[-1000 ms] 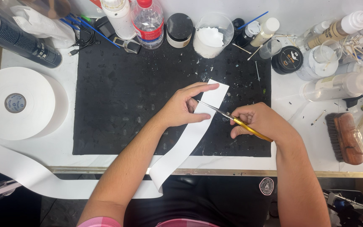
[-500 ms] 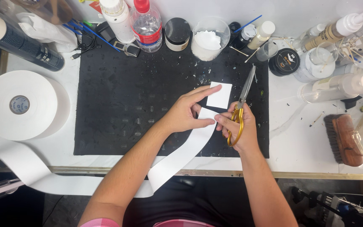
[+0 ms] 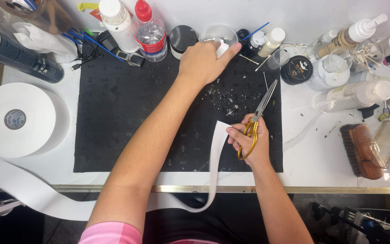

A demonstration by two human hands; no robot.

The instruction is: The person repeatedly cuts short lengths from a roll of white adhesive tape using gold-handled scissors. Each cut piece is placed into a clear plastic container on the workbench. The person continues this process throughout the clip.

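My left hand [image 3: 205,59] reaches to the far edge of the black mat [image 3: 127,113] and holds a small white cut piece over a clear cup [image 3: 220,34] of white pieces. My right hand [image 3: 251,142] grips gold-handled scissors [image 3: 257,118], blades pointing away, and its fingers also pinch the cut end of the white strip [image 3: 216,153]. That strip runs down over the table's front edge and loops back to the big white roll [image 3: 16,119] on the left.
Bottles [image 3: 150,29], jars, a round black tin [image 3: 296,68] and swabs crowd the back edge. A wooden brush [image 3: 362,151] lies at right beside a clear container. A dark cylinder [image 3: 16,54] lies at far left. Small scraps dot the mat.
The end of the strip was cut off. My left hand carried the cut piece from the mat's middle up to the clear cup. My right hand stayed low with the scissors.
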